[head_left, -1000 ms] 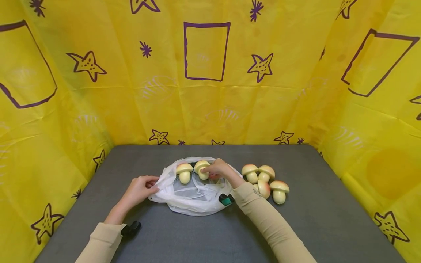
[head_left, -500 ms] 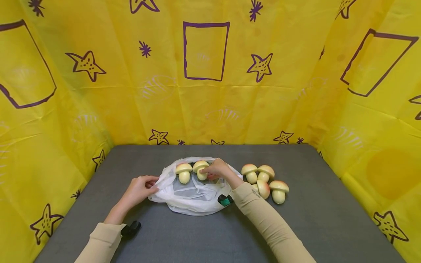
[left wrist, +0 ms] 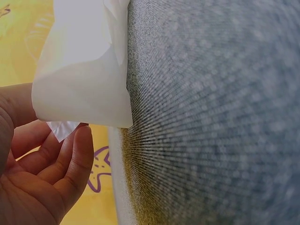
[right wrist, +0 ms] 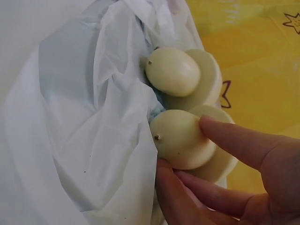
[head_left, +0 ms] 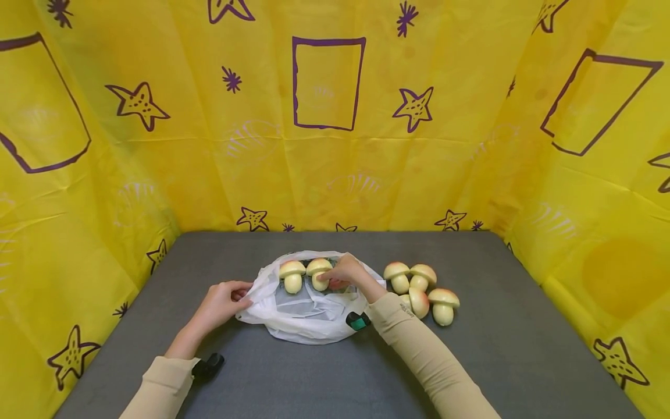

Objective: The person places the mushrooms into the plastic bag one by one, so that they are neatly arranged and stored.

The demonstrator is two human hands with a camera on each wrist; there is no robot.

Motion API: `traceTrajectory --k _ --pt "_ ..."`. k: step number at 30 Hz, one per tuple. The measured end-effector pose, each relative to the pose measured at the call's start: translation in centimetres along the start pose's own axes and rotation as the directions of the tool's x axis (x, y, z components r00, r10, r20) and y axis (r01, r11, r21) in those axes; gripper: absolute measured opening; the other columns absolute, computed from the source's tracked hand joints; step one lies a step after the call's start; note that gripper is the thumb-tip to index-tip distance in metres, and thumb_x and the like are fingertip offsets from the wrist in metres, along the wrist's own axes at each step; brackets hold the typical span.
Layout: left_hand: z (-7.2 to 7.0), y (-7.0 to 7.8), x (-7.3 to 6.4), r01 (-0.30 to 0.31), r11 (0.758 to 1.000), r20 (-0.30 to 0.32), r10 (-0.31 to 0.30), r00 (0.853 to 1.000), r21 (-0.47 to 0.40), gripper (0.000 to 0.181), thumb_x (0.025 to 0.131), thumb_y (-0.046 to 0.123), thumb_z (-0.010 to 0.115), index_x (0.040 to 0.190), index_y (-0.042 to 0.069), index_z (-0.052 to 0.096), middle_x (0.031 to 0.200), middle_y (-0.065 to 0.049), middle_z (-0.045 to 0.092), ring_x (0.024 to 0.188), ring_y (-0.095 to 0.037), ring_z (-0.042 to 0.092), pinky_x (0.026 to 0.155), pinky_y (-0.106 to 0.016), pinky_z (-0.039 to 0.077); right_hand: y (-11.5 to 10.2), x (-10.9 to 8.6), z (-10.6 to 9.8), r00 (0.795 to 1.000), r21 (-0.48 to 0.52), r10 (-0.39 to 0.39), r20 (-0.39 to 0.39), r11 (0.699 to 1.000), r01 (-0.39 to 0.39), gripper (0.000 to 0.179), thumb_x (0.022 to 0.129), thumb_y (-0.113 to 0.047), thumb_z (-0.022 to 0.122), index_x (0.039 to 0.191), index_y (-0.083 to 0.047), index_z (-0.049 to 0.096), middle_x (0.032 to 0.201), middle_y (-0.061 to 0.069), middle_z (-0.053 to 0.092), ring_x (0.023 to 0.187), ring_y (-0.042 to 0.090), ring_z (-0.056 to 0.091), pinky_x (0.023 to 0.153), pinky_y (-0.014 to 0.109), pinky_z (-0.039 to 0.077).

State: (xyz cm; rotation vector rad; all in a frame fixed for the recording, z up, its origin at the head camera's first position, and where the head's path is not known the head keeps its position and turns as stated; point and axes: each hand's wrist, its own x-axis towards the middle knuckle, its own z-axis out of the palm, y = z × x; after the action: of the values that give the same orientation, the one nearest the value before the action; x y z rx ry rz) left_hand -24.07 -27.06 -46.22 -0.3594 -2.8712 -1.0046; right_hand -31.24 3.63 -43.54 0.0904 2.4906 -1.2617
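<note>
Flat grey worktop (head_left: 293, 381) had yellow starfish-print cloth (head_left: 330, 154) at 12 o'clock. Left hand (head_left: 222, 299) pinched a white plastic bag (head_left: 306, 331), right hand (head_left: 349, 270) a cream round-stemmed mushroom (right wrist: 185, 143); only right-wrist cam caught its brown nub (right wrist: 157, 137).

The bare right-hand grip (head_left: 349, 271) dips slightly at the mouth of a thin white plastic bag (head_left: 303, 330), lowering a smooth, cream-coloured, orange-topped mushroom (head_left: 319, 268); tilted a second ago, it now stands straighter, its rounded cap nearer the height of the matching pale mushroom (head_left: 292, 281) beside it
</note>
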Motion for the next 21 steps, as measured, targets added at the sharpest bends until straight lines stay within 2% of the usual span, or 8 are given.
traceTrajectory --k 6,12,21 --pt "0.03 -0.02 -0.01 -0.004 1.000 -0.002 0.004 1.000 0.002 0.032 0.079 0.011 0.074 0.109 0.000 0.069 0.089 -0.007 0.069 0.077 -0.014 0.060 0.064 -0.023 0.050 0.36 0.12 0.13 0.997 0.077 0.014 0.075 0.997 -0.020 0.026 0.073 -0.021 0.082 0.069 0.001 0.069 0.064 0.010 0.067 0.061 0.017 0.067 0.068 0.033 0.057" --pt "0.01 -0.05 -0.01 -0.009 1.000 -0.011 0.009 1.000 0.006 0.033 0.079 0.011 0.074 0.109 0.000 0.069 0.089 -0.007 0.070 0.077 -0.014 0.061 0.064 -0.023 0.050 0.41 -0.24 0.12 0.993 0.108 0.014 0.116 0.994 -0.027 0.028 0.076 -0.022 0.079 0.080 0.004 0.069 0.071 0.011 0.068 0.065 0.018 0.067 0.071 0.033 0.056" --pt "0.05 -0.04 0.05 -0.014 1.000 -0.015 0.014 1.000 0.013 0.033 0.078 0.011 0.074 0.109 0.000 0.069 0.089 -0.007 0.070 0.077 -0.014 0.062 0.064 -0.023 0.050 0.57 -0.40 0.20 0.991 0.149 -0.003 0.132 0.989 -0.017 0.028 0.077 -0.021 0.079 0.080 0.004 0.068 0.067 0.009 0.066 0.060 0.016 0.065 0.068 0.032 0.057"
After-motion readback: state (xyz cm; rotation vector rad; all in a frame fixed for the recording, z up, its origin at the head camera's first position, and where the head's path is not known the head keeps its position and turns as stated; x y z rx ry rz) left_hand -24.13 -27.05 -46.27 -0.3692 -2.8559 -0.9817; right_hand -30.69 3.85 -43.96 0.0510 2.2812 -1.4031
